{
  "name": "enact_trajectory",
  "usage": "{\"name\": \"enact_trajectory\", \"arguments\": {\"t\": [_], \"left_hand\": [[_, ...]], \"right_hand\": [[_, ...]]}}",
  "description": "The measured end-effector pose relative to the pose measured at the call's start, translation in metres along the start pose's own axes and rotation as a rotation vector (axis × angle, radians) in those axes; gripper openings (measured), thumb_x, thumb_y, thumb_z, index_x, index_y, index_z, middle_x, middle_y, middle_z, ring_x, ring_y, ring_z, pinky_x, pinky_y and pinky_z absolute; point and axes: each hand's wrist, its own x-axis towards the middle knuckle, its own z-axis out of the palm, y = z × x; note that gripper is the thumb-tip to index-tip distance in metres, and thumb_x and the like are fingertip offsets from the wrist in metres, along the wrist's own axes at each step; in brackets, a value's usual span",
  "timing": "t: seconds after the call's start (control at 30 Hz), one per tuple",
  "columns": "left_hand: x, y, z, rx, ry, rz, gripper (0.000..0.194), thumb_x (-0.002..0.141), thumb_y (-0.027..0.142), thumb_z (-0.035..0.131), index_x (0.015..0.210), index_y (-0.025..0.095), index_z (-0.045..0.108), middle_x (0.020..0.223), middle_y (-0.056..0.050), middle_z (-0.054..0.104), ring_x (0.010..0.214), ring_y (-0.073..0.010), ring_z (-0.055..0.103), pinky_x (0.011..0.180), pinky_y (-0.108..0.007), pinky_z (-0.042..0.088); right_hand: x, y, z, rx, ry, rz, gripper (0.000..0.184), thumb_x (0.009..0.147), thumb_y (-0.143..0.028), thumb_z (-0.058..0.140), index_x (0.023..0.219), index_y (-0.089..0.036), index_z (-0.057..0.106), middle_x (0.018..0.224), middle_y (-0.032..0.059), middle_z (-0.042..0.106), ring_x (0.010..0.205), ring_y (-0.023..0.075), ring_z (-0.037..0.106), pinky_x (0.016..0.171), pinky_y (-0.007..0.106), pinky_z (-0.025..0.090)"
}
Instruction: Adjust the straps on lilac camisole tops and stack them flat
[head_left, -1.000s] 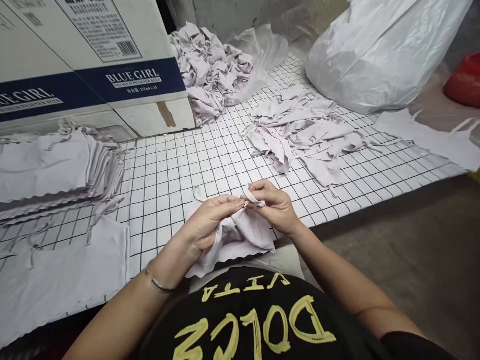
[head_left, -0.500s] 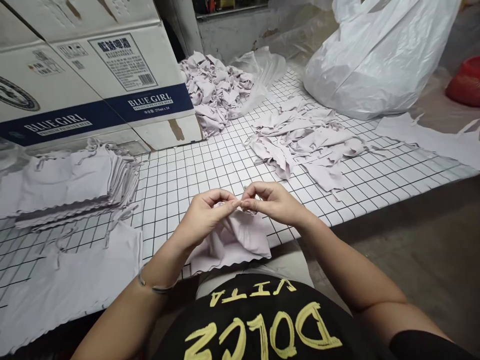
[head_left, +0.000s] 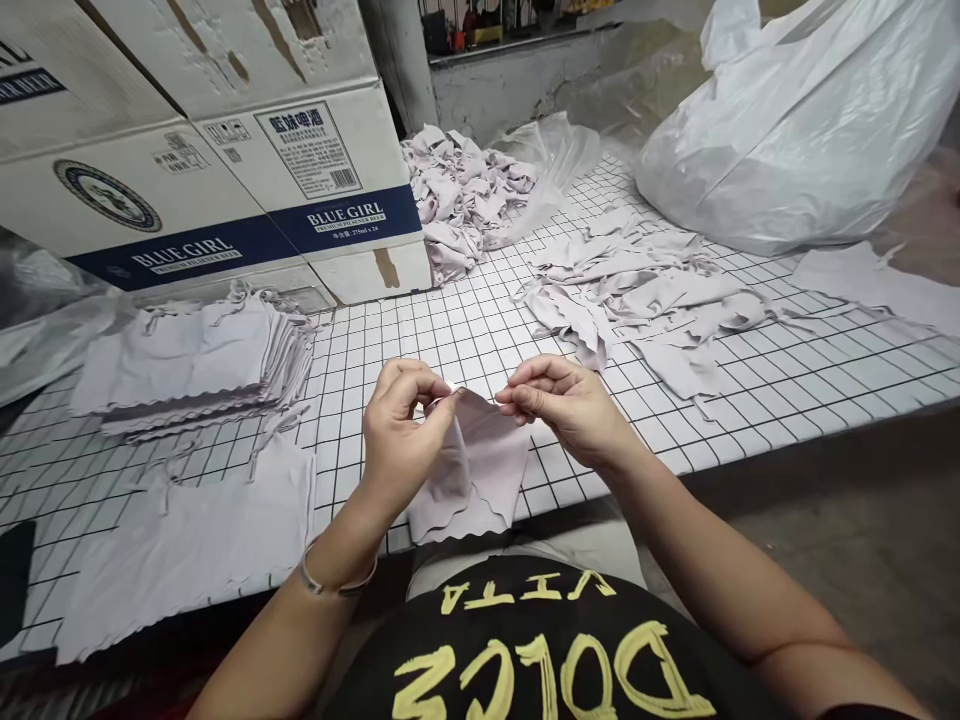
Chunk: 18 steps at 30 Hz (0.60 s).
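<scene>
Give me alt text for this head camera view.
A person's left hand pinches a pale garment at the edge of a checked table, the right hand close by. Beyond are a garment stack, loose cloth, a beer carton and a plastic bag.

Small garment wkshop, by looks. Bench (head_left: 360,345) w/ grid-pattern cover; neat stack of same-cut pale tops (head_left: 187,350) on L, loose pile of similar pcs (head_left: 637,285) mid-R, bigger heap (head_left: 472,190) at back. Beer carton (head_left: 225,180), big white plastic bag (head_left: 795,140), bare grey floor (head_left: 847,520).
</scene>
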Motion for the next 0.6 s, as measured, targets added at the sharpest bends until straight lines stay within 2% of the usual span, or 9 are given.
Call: {"name": "enact_trajectory", "arguments": {"t": [0.1, 0.2, 0.3, 0.37, 0.47, 0.6], "left_hand": [[0.000, -0.002, 0.002, -0.102, -0.029, -0.082, 0.014, 0.082, 0.017, 0.064, 0.075, 0.019, 0.051, 0.099, -0.005, 0.061, 0.090, -0.0156, 0.058, 0.069, -0.025, 0.044], [0.001, -0.008, 0.001, -0.280, -0.162, -0.253, 0.021, 0.083, 0.019, 0.062, 0.074, 0.019, 0.044, 0.103, -0.007, 0.064, 0.092, -0.0165, 0.060, 0.066, -0.024, 0.043], [0.004, -0.012, -0.001, -0.441, -0.291, -0.364, 0.024, 0.078, 0.018, 0.068, 0.071, 0.018, 0.045, 0.087, -0.003, 0.062, 0.079, -0.0129, 0.058, 0.064, -0.022, 0.044], [0.007, -0.010, -0.001, -0.510, -0.332, -0.419, 0.024, 0.076, 0.020, 0.070, 0.071, 0.017, 0.047, 0.080, 0.001, 0.058, 0.065, -0.0093, 0.054, 0.059, -0.021, 0.043], [0.011, 0.000, 0.005, -0.475, -0.349, -0.477, 0.019, 0.078, 0.027, 0.071, 0.080, 0.018, 0.055, 0.072, 0.003, 0.053, 0.052, -0.0064, 0.046, 0.049, -0.020, 0.038], [0.015, 0.012, 0.018, -0.358, -0.295, -0.412, 0.020, 0.077, 0.034, 0.073, 0.081, 0.016, 0.067, 0.066, 0.001, 0.054, 0.057, -0.0085, 0.049, 0.052, -0.020, 0.040]], "right_hand": [[0.002, 0.006, 0.003, 0.110, 0.066, 0.041, 0.035, 0.068, -0.038, 0.090, 0.079, -0.018, 0.064, 0.082, 0.0025, 0.066, 0.075, 0.0166, 0.067, 0.062, 0.024, 0.055], [0.005, 0.008, -0.001, 0.203, 0.107, 0.117, 0.035, 0.065, -0.037, 0.093, 0.079, -0.019, 0.066, 0.075, -0.0009, 0.063, 0.075, 0.0145, 0.066, 0.065, 0.023, 0.056], [0.007, 0.007, -0.006, 0.253, 0.107, 0.170, 0.035, 0.066, -0.038, 0.092, 0.084, -0.019, 0.070, 0.078, -0.0002, 0.064, 0.076, 0.0135, 0.064, 0.067, 0.022, 0.055], [0.008, 0.006, -0.008, 0.268, 0.108, 0.168, 0.036, 0.065, -0.039, 0.092, 0.087, -0.020, 0.071, 0.079, 0.0006, 0.065, 0.077, 0.0144, 0.063, 0.061, 0.021, 0.052], [0.009, 0.007, -0.008, 0.234, 0.117, 0.145, 0.037, 0.066, -0.042, 0.091, 0.090, -0.022, 0.072, 0.084, 0.0020, 0.067, 0.078, 0.0160, 0.062, 0.056, 0.021, 0.047], [0.009, 0.012, -0.001, 0.127, 0.133, 0.067, 0.035, 0.073, -0.046, 0.086, 0.096, -0.024, 0.073, 0.092, 0.0036, 0.070, 0.082, 0.0171, 0.062, 0.069, 0.027, 0.049]]}}
